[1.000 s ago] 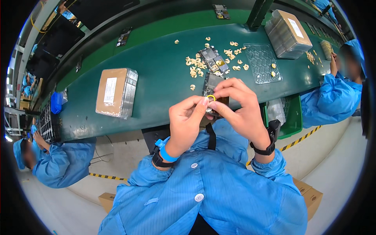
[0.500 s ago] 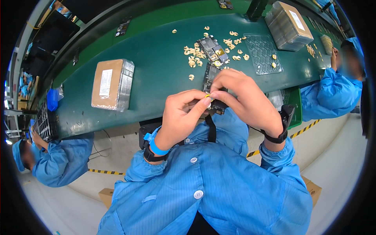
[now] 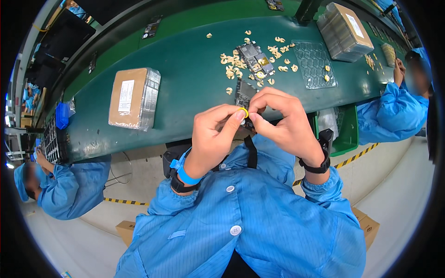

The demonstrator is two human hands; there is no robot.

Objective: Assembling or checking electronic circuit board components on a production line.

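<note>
Between the thumb and forefinger of my left hand (image 3: 212,135) is a small round piece with a yellow rim (image 3: 244,111), held above the table's near edge. My right hand (image 3: 283,119) is closed in a pinch just beside that rim; what its fingertips hold, if anything, is hidden. Behind and below my hands lies a dark circuit board (image 3: 243,94), partly covered by my fingers. Farther back rests another circuit board (image 3: 254,55) with small round pieces near its front end. Pale curved scraps (image 3: 230,72) are scattered around it.
A clear plastic tray (image 3: 309,62) with round pieces in it lies to the right. Wrapped stacks stand at left (image 3: 134,99) and back right (image 3: 345,32). A green bin (image 3: 348,132) sits below the right table edge. Co-workers sit at left (image 3: 72,190) and right (image 3: 391,111).
My right fingers have drawn slightly away from the yellow-rimmed piece, which now shows more fully in my left pinch. My right wrist has shifted a little left.
</note>
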